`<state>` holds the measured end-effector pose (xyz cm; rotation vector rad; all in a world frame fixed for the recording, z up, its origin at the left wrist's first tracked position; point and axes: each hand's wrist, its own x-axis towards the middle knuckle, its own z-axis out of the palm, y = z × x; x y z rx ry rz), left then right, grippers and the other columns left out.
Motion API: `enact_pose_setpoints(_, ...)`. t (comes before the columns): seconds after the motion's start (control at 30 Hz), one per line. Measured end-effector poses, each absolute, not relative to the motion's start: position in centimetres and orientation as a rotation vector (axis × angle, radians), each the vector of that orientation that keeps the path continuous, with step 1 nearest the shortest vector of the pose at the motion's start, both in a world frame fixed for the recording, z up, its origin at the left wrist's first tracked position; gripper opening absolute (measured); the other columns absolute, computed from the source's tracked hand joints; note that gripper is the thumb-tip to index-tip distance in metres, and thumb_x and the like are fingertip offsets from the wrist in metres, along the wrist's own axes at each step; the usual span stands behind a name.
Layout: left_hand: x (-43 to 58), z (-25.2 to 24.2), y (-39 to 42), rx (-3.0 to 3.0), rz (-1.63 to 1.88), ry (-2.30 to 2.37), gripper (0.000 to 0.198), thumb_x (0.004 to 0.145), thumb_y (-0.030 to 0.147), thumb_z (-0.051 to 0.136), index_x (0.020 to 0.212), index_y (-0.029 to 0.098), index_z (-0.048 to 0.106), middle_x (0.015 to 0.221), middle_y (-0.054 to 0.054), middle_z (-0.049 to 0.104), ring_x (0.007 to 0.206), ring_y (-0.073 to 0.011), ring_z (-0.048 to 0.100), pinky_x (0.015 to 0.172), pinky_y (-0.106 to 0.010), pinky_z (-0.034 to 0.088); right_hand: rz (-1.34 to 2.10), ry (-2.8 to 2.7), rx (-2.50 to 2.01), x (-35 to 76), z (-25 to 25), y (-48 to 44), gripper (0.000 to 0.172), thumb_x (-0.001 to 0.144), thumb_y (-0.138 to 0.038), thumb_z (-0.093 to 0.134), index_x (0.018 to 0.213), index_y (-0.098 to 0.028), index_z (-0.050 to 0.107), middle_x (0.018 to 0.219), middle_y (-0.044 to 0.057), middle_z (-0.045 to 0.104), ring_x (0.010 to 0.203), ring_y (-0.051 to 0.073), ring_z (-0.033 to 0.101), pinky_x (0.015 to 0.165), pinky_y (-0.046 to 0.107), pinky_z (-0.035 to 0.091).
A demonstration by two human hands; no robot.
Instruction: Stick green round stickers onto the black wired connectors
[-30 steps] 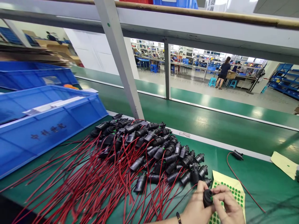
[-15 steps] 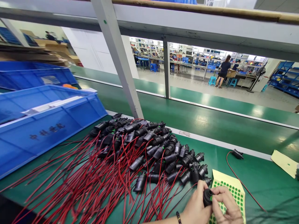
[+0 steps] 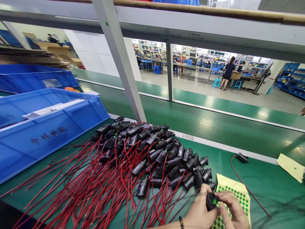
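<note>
While my left hand [image 3: 201, 208] pinches one black part [image 3: 210, 203] beside the sticker sheet [image 3: 238, 192], my right hand [image 3: 234, 210] curls near its green dot [image 3: 214, 201], grip unclear; part likely light, stiff; hold round its sides.

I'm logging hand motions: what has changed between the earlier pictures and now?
The right hand has eased slightly rightward off the green dot, which now shows more fully on the black part. The left hand's grip, wired pile and yellow sheet stayed as they were.

Chinese lettering [image 3: 48, 135] on the blue bin [image 3: 82, 122]
Starts with 中科, last two characters too smudgy for me to make out.
</note>
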<state>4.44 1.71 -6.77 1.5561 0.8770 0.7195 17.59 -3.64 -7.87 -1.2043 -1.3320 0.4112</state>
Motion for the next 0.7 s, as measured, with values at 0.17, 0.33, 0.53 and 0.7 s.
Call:
enact_pose_setpoints(0.17, 4.5, -7.5, 1.8, 1.53, 0.724, 0.885, 0.03, 0.067, 0.02, 0.059, 0.083, 0.022, 0.033, 0.072, 0.005, 0.038, 0.069, -0.0148, 0.039, 0.062, -0.026, 0.031, 0.232, -1.451, -1.246, 17.5, -8.0, -3.7, 0.014, 0.089, -0.026, 0.059, 0.091, -0.029, 0.072, 0.096, 0.008, 0.069, 0.088, 0.022, 0.069, 0.073, 0.03, 0.059)
enact_pose_setpoints(0.33, 4.6, -7.8, 1.7, 1.466, 0.707, 0.883, 0.031, 0.067, 0.018, 0.06, 0.084, 0.023, 0.034, 0.072, 0.006, 0.039, 0.067, -0.0129, 0.038, 0.06, -0.024, 0.03, 0.042, -1.584, -1.261, 17.5, -9.4, -3.8, 0.018, 0.093, -0.025, 0.052, 0.096, -0.027, 0.069, 0.098, 0.008, 0.069, 0.089, 0.019, 0.07, 0.072, 0.024, 0.06)
enact_pose_setpoints(0.53, 4.6, -7.8, 1.8, 1.505, 0.673, 0.929, 0.033, 0.065, 0.016, 0.06, 0.083, 0.023, 0.034, 0.07, 0.007, 0.04, 0.065, -0.0129, 0.038, 0.058, -0.024, 0.028, -0.215, -1.796, -1.268, 18.5, -10.0, -4.0, 0.023, 0.092, -0.013, 0.047, 0.102, -0.021, 0.066, 0.1, 0.013, 0.07, 0.088, 0.02, 0.072, 0.074, 0.028, 0.061)
enact_pose_setpoints(0.7, 4.3, -7.1, 1.9, 1.617, 0.574, 1.015, 0.031, 0.064, 0.013, 0.057, 0.082, 0.023, 0.035, 0.068, 0.006, 0.042, 0.065, -0.0149, 0.041, 0.058, -0.026, 0.028, -0.356, -2.054, -1.13, 19.7, -8.4, -3.7, 0.027, 0.083, -0.002, 0.051, 0.102, -0.015, 0.064, 0.095, 0.016, 0.073, 0.086, 0.024, 0.073, 0.072, 0.025, 0.062)
